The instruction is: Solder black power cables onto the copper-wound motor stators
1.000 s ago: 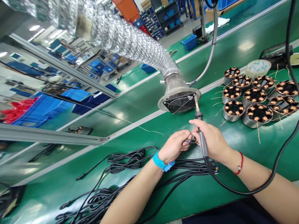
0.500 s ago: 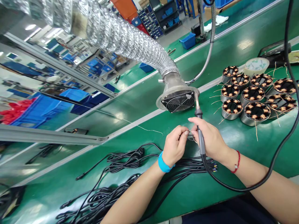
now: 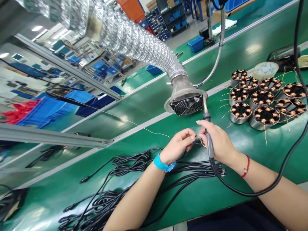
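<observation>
Since the earlier frame, the wrist of the left hand [image 3: 179, 146] has been swung outward, while the iron [image 3: 209, 144] is kept at nearly the same angle beside the hood [image 3: 180, 86]. The left thumb and forefinger are pinched nearly closed on thin wires [image 3: 197, 143], with the other fingers curled beneath. The right hand [image 3: 220, 141] is half closed; the iron is carried across its fingers, and its fingertips are brought near the wires. Their exact grip is partly hidden, so it cannot be told whether the wires are pinched there as well.

The iron is held above the bench [image 3: 240, 144], tip upward near the hood's rim; contact with the rim cannot be confirmed. It is judged light and rigid, with some drag to be expected from the cord [image 3: 245, 194]. It should be gripped only by the grey handle; the metal barrel is to be treated as hot. The wires are judged soft, easily bent and fragile at the ends, and are best pinched just behind the tips. Black cables [image 3: 192, 168] are laid below the hands; stators [image 3: 262, 98] are grouped to the right.
</observation>
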A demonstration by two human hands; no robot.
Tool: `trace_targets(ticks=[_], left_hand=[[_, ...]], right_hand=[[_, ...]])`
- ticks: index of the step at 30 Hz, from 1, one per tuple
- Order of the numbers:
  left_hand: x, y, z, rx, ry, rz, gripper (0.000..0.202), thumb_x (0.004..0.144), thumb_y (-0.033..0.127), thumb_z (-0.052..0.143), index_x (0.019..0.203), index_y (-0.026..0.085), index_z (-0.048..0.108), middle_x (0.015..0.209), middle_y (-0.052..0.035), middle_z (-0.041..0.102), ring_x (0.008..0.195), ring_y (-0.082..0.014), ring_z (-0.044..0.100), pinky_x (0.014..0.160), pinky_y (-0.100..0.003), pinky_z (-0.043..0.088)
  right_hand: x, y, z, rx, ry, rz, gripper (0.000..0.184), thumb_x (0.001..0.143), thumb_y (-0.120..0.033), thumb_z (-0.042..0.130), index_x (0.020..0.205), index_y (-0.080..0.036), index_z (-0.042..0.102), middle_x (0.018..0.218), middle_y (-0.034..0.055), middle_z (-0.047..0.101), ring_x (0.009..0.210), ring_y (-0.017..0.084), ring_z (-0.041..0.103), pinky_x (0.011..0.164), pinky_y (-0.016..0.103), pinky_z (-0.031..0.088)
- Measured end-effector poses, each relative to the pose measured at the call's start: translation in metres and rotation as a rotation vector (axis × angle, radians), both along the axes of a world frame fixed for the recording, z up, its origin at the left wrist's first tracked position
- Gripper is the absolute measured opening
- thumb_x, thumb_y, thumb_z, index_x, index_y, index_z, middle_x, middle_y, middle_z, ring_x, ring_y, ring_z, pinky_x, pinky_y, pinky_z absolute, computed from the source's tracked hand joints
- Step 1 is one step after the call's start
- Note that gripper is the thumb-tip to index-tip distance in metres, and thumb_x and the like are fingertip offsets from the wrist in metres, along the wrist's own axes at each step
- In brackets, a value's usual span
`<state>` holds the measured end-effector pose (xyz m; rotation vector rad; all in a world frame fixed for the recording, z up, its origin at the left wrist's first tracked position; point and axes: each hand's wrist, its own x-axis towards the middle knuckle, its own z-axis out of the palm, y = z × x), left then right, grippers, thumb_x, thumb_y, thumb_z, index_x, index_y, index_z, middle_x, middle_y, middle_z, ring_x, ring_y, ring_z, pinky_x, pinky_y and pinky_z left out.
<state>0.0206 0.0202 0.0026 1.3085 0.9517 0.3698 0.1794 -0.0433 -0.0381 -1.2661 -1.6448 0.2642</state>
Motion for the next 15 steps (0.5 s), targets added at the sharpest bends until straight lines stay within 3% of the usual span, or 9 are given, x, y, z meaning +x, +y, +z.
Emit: trace_targets(ticks=[7,10,13,15], left_hand=[[0.000,-0.012,-0.008,0.627,0.174,0.089,0.022,0.089,0.037,0.054,0.077,0.018,0.055,0.070,0.0012,0.051,0.065,-0.0123,0.044,0.065,-0.025,0.037],[0.004,-0.017,-0.013,0.780,0.223,0.097,0.025,0.092,0.037,0.049,0.074,0.019,0.053,0.069,0.0004,0.052,0.065,-0.0134,0.045,0.067,-0.027,0.037],[0.008,-0.016,-0.015,0.692,0.177,0.144,0.032,0.091,0.045,0.050,0.072,0.019,0.050,0.065,0.0017,0.047,0.062,-0.0124,0.041,0.063,-0.026,0.036],[0.009,-0.012,-0.014,0.419,0.087,0.123,0.041,0.087,0.055,0.054,0.070,0.019,0.047,0.057,0.0050,0.038,0.053,-0.0097,0.033,0.054,-0.024,0.031]], right_hand=[[-0.004,-0.002,-0.003,-0.033,0.091,-0.018,0.037,0.094,-0.015,0.044,0.130,-0.022,0.045,0.087,0.0021,0.066,0.078,0.018,0.062,0.073,0.034,0.050],[-0.003,-0.002,-0.002,-0.025,0.094,-0.018,0.035,0.094,-0.016,0.044,0.128,-0.023,0.046,0.086,0.0018,0.066,0.078,0.018,0.063,0.072,0.033,0.049],[-0.001,-0.001,-0.001,-0.015,0.090,-0.005,0.035,0.094,-0.015,0.043,0.127,-0.023,0.046,0.085,0.0015,0.066,0.076,0.017,0.063,0.070,0.031,0.049],[0.000,0.000,0.000,-0.014,0.084,0.015,0.036,0.093,-0.013,0.042,0.128,-0.022,0.045,0.086,0.0019,0.066,0.076,0.016,0.063,0.070,0.031,0.050]])
